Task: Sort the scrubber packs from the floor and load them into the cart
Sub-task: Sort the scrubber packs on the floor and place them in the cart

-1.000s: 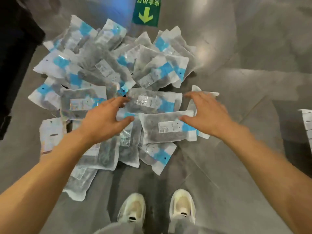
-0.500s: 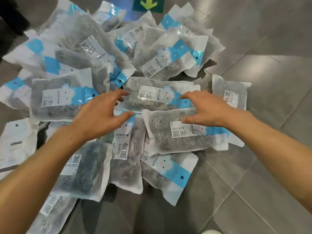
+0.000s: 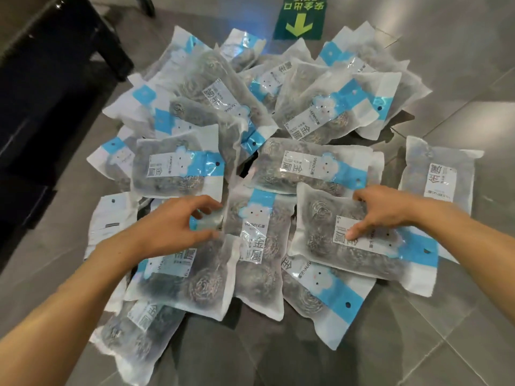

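Observation:
Several clear-and-blue scrubber packs with steel wool inside lie heaped on the grey tiled floor (image 3: 418, 344). My left hand (image 3: 172, 227) curls over the blue top edge of a pack (image 3: 192, 277) at the pile's near left, thumb and fingers pinching its corner. My right hand (image 3: 381, 213) rests on a pack (image 3: 328, 240) at the near right, fingers over its far edge and thumb pressing on its white label. Between the two lies an upright pack (image 3: 259, 246). No cart shows.
A dark piece of furniture (image 3: 50, 93) stands at the left, close to the pile. A green exit sign with a yellow arrow (image 3: 301, 18) is stuck to the floor behind the packs. One pack (image 3: 437, 174) lies apart at the right.
The camera has dropped closer to the pile. My left hand has closed on a pack's corner. My right hand has come down onto the near-right pack with the thumb on its label.

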{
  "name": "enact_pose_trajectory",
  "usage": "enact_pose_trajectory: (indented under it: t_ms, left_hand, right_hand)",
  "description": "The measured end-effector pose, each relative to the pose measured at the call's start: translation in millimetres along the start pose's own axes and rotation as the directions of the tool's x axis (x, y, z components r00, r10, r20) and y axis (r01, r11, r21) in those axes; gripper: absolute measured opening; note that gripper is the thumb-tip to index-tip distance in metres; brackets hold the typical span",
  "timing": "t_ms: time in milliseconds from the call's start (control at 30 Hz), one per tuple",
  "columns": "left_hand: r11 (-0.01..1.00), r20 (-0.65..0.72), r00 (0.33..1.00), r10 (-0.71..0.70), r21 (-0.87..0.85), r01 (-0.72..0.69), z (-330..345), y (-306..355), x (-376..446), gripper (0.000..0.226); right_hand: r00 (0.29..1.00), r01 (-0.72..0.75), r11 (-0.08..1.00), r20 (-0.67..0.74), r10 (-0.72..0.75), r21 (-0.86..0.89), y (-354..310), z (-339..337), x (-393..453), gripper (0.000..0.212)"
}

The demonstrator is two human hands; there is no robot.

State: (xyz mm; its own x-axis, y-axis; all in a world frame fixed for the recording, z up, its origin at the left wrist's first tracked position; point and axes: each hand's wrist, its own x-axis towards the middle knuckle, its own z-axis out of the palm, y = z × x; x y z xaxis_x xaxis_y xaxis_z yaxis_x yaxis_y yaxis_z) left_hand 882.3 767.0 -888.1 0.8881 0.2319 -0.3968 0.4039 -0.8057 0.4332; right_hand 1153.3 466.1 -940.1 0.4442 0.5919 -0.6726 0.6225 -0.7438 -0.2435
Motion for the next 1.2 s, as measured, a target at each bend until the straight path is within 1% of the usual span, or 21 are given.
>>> enact_pose_trajectory:
  t_ms: [33, 133, 200, 233, 267, 333, 367, 467, 533, 633, 667, 733, 800, 867, 900, 967, 1033, 1100, 1167, 1200]
  left_hand:
    - [1.000, 0.027, 0.999, -0.022, 0.004, 0.022, -2, -6, -4, 0.057]
    - [0.992, 0.142, 0.986, -0.087, 0.101, 0.073, -6, -16, -7, 0.076]
    - [0.975, 0.243, 0.959, -0.143, 0.204, 0.093, -7, -20, -2, 0.087]
    - [0.965, 0.293, 0.941, -0.171, 0.242, 0.100, -6, -23, 2, 0.090]
    - [0.957, 0.340, 0.920, -0.195, 0.271, 0.103, -6, -25, 7, 0.092]
    - [0.939, 0.409, 0.884, -0.227, 0.333, 0.087, -3, -31, 15, 0.091]
    - [0.927, 0.434, 0.870, -0.237, 0.369, 0.068, 0, -32, 18, 0.090]
    - [0.867, 0.479, 0.840, -0.255, 0.497, -0.020, 8, -27, 25, 0.090]
    - [0.870, 0.495, 0.835, -0.241, 0.492, -0.041, 13, -27, 29, 0.082]
    - [0.935, 0.527, 0.831, -0.180, 0.353, -0.021, 17, -30, 30, 0.068]
    - [0.953, 0.529, 0.834, -0.160, 0.303, -0.009, 17, -30, 28, 0.064]
    - [0.973, 0.506, 0.853, -0.130, 0.232, 0.010, 13, -26, 25, 0.057]
    - [0.995, 0.432, 0.898, -0.085, 0.090, 0.051, 3, -17, 21, 0.054]
    - [0.983, 0.305, 0.952, -0.030, -0.162, 0.083, -9, -4, 15, 0.047]
    - [0.954, 0.219, 0.975, -0.017, -0.290, 0.082, -15, 3, 12, 0.040]
    - [0.870, 0.033, 0.998, -0.048, -0.490, 0.059, -24, 18, 8, 0.032]
    - [0.751, -0.130, 0.984, -0.123, -0.661, 0.007, -27, 34, 6, 0.031]
    - [0.603, -0.231, 0.947, -0.221, -0.796, -0.054, -31, 51, 4, 0.027]
    - [0.481, -0.280, 0.909, -0.307, -0.871, -0.106, -41, 72, -4, 0.021]
    - [0.425, -0.283, 0.894, -0.348, -0.897, -0.119, -50, 84, -12, 0.023]
  right_hand:
    - [1.000, 0.008, 0.998, 0.006, -0.008, 0.062, 0, 1, -3, 0.061]
    - [1.000, 0.025, 0.986, 0.002, -0.025, 0.166, 3, 7, -13, 0.064]
    - [0.998, 0.056, 0.965, -0.037, -0.048, 0.256, 5, 10, -20, 0.062]
    - [0.997, 0.072, 0.941, -0.059, -0.056, 0.330, 6, 11, -25, 0.060]
    - [0.995, 0.092, 0.901, -0.078, -0.065, 0.424, 6, 12, -30, 0.060]
    - [0.993, 0.114, 0.782, -0.091, -0.073, 0.612, 7, 17, -39, 0.060]
    - [0.993, 0.117, 0.725, -0.096, -0.071, 0.678, 6, 18, -44, 0.058]
    - [0.989, 0.145, 0.595, -0.135, -0.061, 0.790, 0, 18, -58, 0.052]
    - [0.988, 0.149, 0.520, -0.141, -0.055, 0.841, -6, 16, -65, 0.053]
    - [0.984, 0.176, 0.453, -0.165, -0.063, 0.874, -12, 14, -71, 0.072]
    - [0.984, 0.179, 0.430, -0.171, -0.057, 0.885, -14, 13, -72, 0.072]
    - [0.980, 0.193, 0.405, -0.196, -0.035, 0.894, -18, 10, -73, 0.062]
    - [0.972, 0.217, 0.395, -0.233, -0.008, 0.892, -21, 7, -73, 0.067]
    - [0.962, 0.250, 0.351, -0.272, 0.012, 0.902, -24, 4, -72, 0.066]
    - [0.958, 0.265, 0.315, -0.286, 0.023, 0.911, -26, 1, -72, 0.064]
    - [0.950, 0.291, 0.262, -0.311, 0.038, 0.920, -29, -3, -72, 0.071]
    - [0.940, 0.318, 0.226, -0.337, 0.054, 0.921, -34, -9, -73, 0.084]
    - [0.931, 0.330, 0.190, -0.352, 0.096, 0.925, -40, -16, -77, 0.092]
    - [0.923, 0.340, 0.144, -0.359, 0.141, 0.930, -50, -28, -89, 0.091]
    - [0.919, 0.346, 0.119, -0.362, 0.154, 0.931, -56, -35, -99, 0.089]
